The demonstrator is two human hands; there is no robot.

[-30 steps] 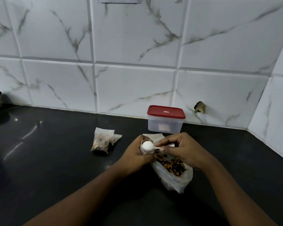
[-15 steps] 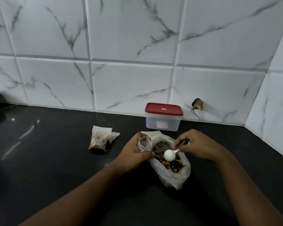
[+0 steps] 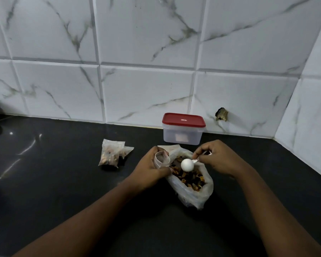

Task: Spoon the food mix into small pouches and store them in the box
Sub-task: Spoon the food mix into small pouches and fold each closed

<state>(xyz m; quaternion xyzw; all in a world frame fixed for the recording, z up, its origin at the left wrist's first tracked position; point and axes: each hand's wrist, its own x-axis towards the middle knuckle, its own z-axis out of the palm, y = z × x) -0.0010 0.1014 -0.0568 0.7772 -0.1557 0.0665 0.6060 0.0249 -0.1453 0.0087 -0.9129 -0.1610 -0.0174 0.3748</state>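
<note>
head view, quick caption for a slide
Left hand holds a small pouch open; right hand pinches a white spoon over the bag of mix.

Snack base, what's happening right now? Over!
Left hand holds small pouch open. Right hand holds spoon over food mix. Box shut, lid on.

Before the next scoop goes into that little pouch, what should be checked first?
1. Is the small pouch held open by the left hand: ok.
2. Is the spoon gripped by the right hand: ok.
3. Is the big bag open, with the food mix reachable: ok.
4. Is the spoon loaded: cannot tell, only its white back shows.
5. Is the box ready for pouches: not ok, the red lid is on.
6. Are the filled pouches out of the way: ok.
</note>
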